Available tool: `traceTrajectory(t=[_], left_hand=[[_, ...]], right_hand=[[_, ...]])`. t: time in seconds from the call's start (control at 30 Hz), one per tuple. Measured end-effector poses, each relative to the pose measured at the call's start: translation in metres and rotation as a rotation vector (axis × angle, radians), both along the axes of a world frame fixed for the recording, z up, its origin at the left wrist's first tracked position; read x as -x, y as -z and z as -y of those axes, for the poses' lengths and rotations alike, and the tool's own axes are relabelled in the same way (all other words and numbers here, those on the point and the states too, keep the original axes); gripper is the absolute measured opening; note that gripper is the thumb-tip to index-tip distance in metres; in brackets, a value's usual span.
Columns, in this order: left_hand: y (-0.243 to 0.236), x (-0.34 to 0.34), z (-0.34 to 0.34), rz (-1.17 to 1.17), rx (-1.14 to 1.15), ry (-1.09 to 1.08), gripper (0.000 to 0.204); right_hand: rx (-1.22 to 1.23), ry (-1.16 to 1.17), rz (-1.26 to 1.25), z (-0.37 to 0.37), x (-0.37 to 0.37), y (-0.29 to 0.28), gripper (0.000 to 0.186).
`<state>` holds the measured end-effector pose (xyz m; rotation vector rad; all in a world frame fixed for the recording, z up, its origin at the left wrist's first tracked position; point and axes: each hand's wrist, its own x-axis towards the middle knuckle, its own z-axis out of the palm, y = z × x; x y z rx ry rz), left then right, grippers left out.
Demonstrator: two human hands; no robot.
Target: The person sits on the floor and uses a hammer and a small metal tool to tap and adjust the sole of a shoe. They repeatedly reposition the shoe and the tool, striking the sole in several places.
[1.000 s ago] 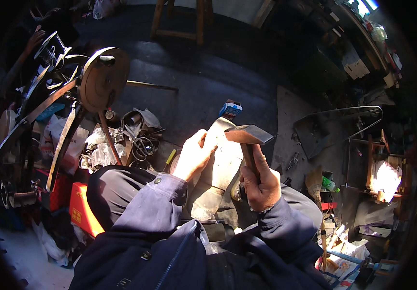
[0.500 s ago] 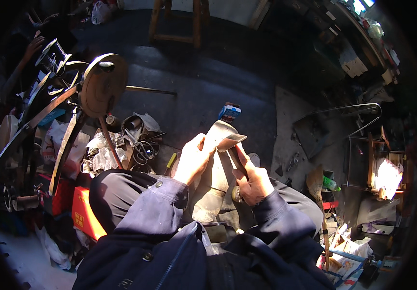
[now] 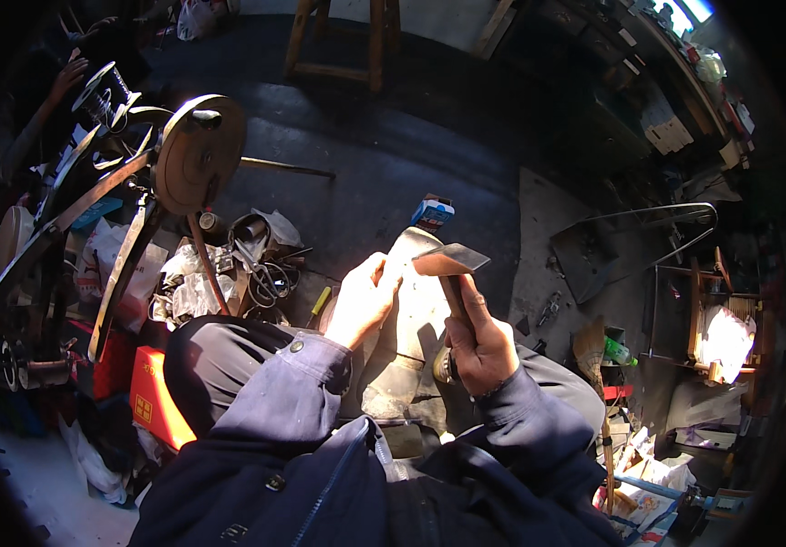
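Observation:
My right hand (image 3: 482,346) is closed around the handle of a hammer (image 3: 450,261), whose broad metal head is over the top end of a pale object (image 3: 411,246); I cannot tell whether they touch. My left hand (image 3: 361,301) has its fingers pressed on the left side of that pale piece, which looks like leather or a sole; its exact shape is unclear. Below both hands a worn, light-coloured pad or apron (image 3: 388,383) lies between my knees. A small blue box (image 3: 432,213) is on the floor just beyond the pale piece.
A metal machine with a round disc (image 3: 194,155) stands left, near piled scraps (image 3: 197,283) and a red box (image 3: 160,392). A wooden stool (image 3: 375,64) stands ahead. Another person's hand (image 3: 69,73) shows upper left. A broom (image 3: 589,351) and wooden rack (image 3: 721,283) are right.
My right hand and the hammer moved down and left onto the pale piece, then rose slightly back to the right. My left hand stayed nearly still.

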<state>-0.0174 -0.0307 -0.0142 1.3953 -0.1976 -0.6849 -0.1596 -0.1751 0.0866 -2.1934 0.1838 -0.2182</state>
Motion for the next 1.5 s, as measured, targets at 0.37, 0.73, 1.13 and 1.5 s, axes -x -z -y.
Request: traceTrajectory(t=[0.37,0.73,1.13,1.5], left_hand=[[0.002,0.000,0.001,0.104,-0.030,-0.028,0.019],[-0.005,0.001,-0.001,0.076,-0.009,-0.024,0.027],[0.001,0.001,0.003,0.044,0.095,-0.046,0.020],[0.001,0.000,0.002,0.074,0.002,-0.014,0.020]], right_hand=[[-0.034,0.023,0.015,-0.004,0.014,-0.011,0.067],[0.083,-0.004,0.320,-0.003,0.017,0.003,0.070],[-0.032,0.016,0.058,0.000,0.011,-0.003,0.068],[-0.034,0.050,-0.061,-0.001,0.003,-0.005,0.059]])
